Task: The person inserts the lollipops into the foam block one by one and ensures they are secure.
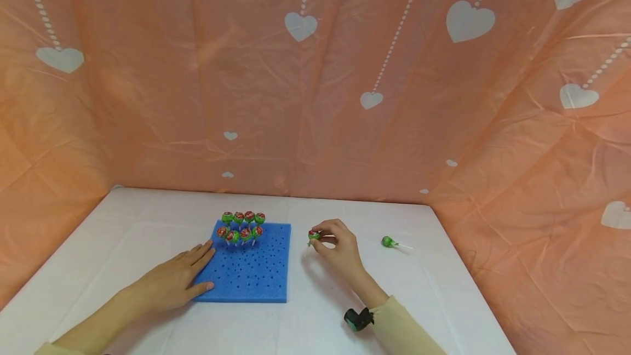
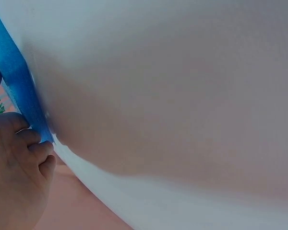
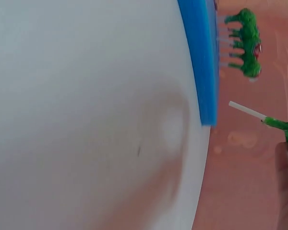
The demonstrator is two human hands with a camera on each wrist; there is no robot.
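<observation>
A blue foam board (image 1: pixel 251 284) dotted with small holes lies on the table. Two rows of lollipops in green and red wrappers (image 1: pixel 245 234) stand upright along its far left part, sticks down. My left hand (image 1: pixel 170 284) rests with extended fingers on the board's left edge. Right of the board, my right hand (image 1: pixel 340 248) pinches a lollipop (image 1: pixel 314 235) by its wrapped head between thumb and fingers. In the right wrist view the white stick of that lollipop (image 3: pixel 247 110) points toward the board's side (image 3: pixel 204 72).
Another lollipop (image 1: pixel 388 241) lies on the white tabletop (image 1: pixel 404 300) to the right of my right hand, its stick pointing right. An orange cloth with white hearts (image 1: pixel 256 97) hangs behind the table and at both sides. A dark band (image 1: pixel 358 319) sits at my right wrist.
</observation>
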